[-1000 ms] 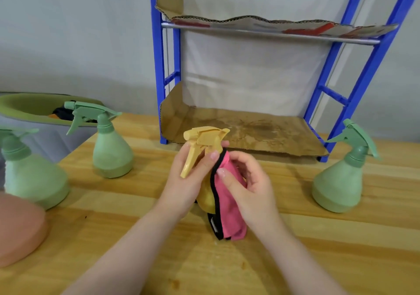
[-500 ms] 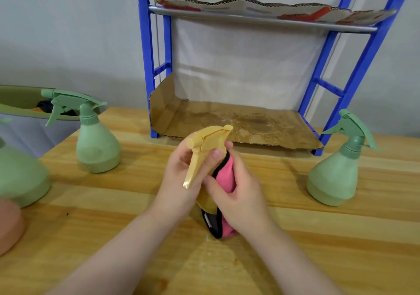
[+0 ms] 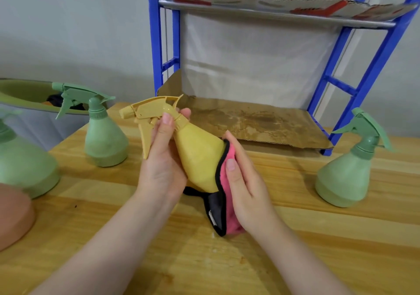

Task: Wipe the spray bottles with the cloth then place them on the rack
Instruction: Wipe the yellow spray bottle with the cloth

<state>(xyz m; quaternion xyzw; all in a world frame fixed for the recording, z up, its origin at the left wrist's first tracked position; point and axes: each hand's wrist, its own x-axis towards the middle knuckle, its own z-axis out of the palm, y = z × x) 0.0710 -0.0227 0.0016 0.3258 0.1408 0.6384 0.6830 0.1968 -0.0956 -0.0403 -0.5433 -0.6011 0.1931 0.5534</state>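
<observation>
Rack [image 3: 384,51] behind held bottle [image 3: 200,158]; 2 bottles [image 3: 104,140] left, 1 bottle [image 3: 345,176] right, on table [image 3: 318,238].

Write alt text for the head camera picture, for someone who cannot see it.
Two hands hold a tilted yellow spray bottle above a wooden table: the left hand grips its neck, the right hand presses a pink cloth to its side. Three green spray bottles stand around; a blue rack lined with cardboard stands behind.

Plain workroom, wooden table [image 3: 318,238], blue rack [image 3: 156,45] (cardboard-lined shelves), bare grey wall [image 3: 68,22]
</observation>
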